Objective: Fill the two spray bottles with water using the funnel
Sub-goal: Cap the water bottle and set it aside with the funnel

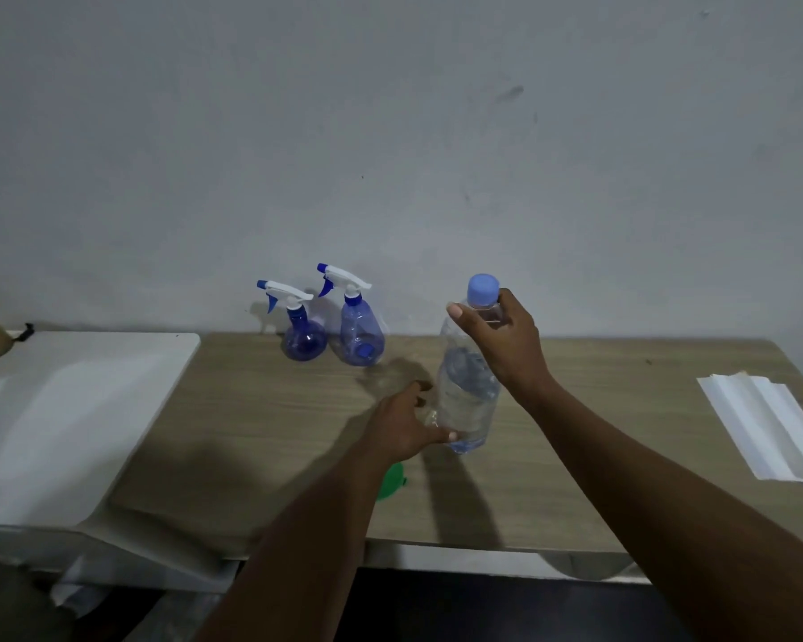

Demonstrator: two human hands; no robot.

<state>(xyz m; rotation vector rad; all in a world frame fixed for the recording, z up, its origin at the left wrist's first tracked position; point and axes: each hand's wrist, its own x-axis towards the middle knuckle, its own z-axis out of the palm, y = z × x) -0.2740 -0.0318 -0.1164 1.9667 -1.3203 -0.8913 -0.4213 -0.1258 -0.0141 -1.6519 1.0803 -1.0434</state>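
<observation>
Two blue spray bottles with white trigger heads stand at the back of the wooden table (260, 424), against the wall: a round one (303, 338) on the left and a taller one (361, 338) on the right. A clear water bottle (467, 391) with a blue cap stands upright in the middle. My right hand (501, 338) grips its neck just under the cap. My left hand (404, 421) holds its base. A green funnel (390, 481) lies on the table, mostly hidden under my left forearm.
A white tabletop (66, 410) adjoins the wooden table on the left. A folded white paper towel (766, 428) lies at the right edge. The grey wall (390, 132) rises directly behind the spray bottles.
</observation>
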